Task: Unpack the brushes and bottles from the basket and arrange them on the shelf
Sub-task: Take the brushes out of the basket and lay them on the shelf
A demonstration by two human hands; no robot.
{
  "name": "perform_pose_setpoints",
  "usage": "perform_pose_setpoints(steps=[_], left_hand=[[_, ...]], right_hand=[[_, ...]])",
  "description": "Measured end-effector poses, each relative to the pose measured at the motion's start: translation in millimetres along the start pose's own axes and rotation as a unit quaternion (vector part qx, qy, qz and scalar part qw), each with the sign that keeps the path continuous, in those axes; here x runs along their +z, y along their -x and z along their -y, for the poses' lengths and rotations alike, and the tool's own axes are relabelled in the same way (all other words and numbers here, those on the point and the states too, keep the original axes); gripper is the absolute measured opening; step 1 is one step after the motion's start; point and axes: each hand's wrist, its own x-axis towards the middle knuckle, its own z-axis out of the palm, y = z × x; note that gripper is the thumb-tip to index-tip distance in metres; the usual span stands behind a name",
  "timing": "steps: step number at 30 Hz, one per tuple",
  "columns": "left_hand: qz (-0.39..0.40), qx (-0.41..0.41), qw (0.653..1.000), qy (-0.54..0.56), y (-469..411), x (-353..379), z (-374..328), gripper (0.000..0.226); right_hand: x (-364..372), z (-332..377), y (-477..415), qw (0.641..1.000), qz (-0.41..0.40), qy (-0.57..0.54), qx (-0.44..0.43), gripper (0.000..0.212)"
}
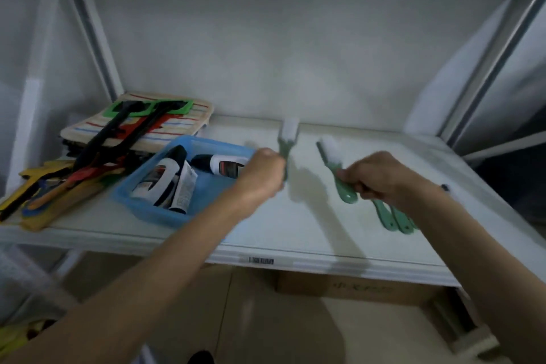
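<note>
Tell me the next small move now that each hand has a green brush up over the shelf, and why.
Probably lay the right hand's brush down beside the green handles already lying on the shelf, then the left hand's brush next to it. Both hands are full, and the bottles still sit in the blue basket.

brush one [288, 139]: green handle, white bristles, upright, blurred, raised above the shelf [295, 230] | brush two [335, 168]: same kind, slanted, bristles up-left | two more green handles [396, 220]: flat on shelf, side by side, right | basket [204, 186]: blue, on shelf, left | bottles [162, 177]: black-and-white, lying inside basket
</note>
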Motion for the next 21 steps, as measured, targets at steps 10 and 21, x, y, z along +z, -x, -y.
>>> perform_pose_setpoints(steps=[10,21], left_hand=[[0.044,-0.100,0.994,-0.003,-15.2,138.3,12.9,0.036],[-0.014,0.055,0.960,-0.274,-15.4,157.4,21.3,0.025]], right_hand=[[-2.4,-85.1,-38.3,0.988,-0.121,0.094,0.036,0.028],[-1.6,-103.1,-57.5,0.973,-0.136,0.187,0.000,0.027]])
